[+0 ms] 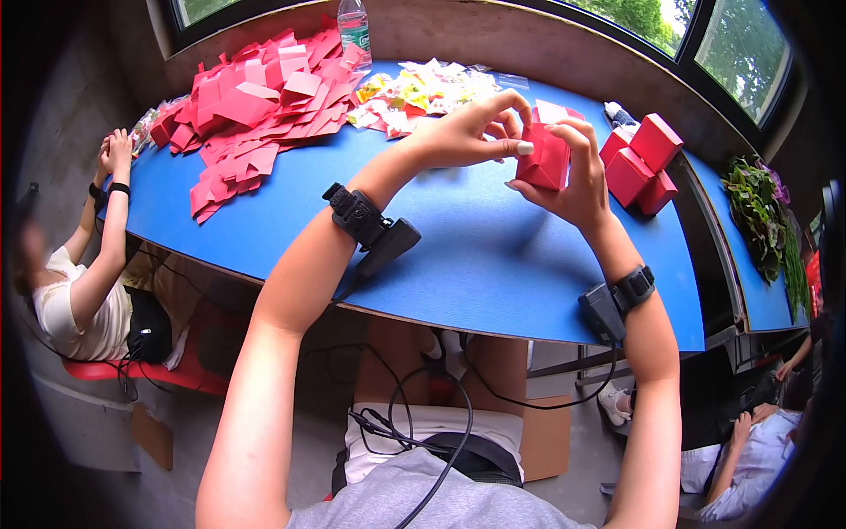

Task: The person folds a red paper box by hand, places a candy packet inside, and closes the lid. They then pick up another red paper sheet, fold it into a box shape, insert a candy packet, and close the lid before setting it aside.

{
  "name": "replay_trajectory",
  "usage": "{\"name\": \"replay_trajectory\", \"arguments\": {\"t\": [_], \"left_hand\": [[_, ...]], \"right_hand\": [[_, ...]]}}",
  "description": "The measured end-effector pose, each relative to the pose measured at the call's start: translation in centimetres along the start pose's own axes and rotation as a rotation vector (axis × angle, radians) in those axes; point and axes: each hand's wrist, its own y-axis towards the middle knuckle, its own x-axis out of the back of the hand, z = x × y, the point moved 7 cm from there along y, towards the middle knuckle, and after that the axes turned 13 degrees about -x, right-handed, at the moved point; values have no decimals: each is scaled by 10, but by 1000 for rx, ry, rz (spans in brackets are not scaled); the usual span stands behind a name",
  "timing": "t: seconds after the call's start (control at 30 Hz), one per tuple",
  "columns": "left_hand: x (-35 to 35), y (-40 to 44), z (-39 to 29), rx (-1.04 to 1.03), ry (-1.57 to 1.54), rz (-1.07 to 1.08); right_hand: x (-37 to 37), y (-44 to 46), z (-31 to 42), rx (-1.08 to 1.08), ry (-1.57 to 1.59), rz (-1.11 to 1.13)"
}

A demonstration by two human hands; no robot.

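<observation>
A small red paper box [548, 159] is held upright above the blue table [458, 238]. My right hand [577, 172] grips it, with fingers at its top and thumb near its lower left corner. My left hand [480, 132] is at the box's upper left side, its thumb tip touching or very near the box edge and its fingers curled; whether it pinches a flap is too small to tell. Several finished-looking red boxes [641, 165] are stacked just right of my right hand. Behind my left hand lies a pile of small wrapped packets [423, 91].
Flat red paper pieces [256, 97] are heaped at the back left, beside a water bottle [354, 33]. A person [84, 291] sits at the left end, hands over the table. Another person [749, 458] sits lower right. Leafy plants [760, 216] lie on a second table.
</observation>
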Motion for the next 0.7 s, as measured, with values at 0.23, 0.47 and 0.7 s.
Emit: {"name": "replay_trajectory", "arguments": {"t": [0.23, 0.47, 0.7], "left_hand": [[-1, -4, 7, 103, -22, -116], [12, -1, -8, -87, 200, -152], [-3, 3, -21, -178, 329, -83]], "right_hand": [[2, -2, 2, 15, -29, 11], [-26, -12, -75, -977, 880, 102], [-45, -32, -44, -1394, 1404, 377]]}}
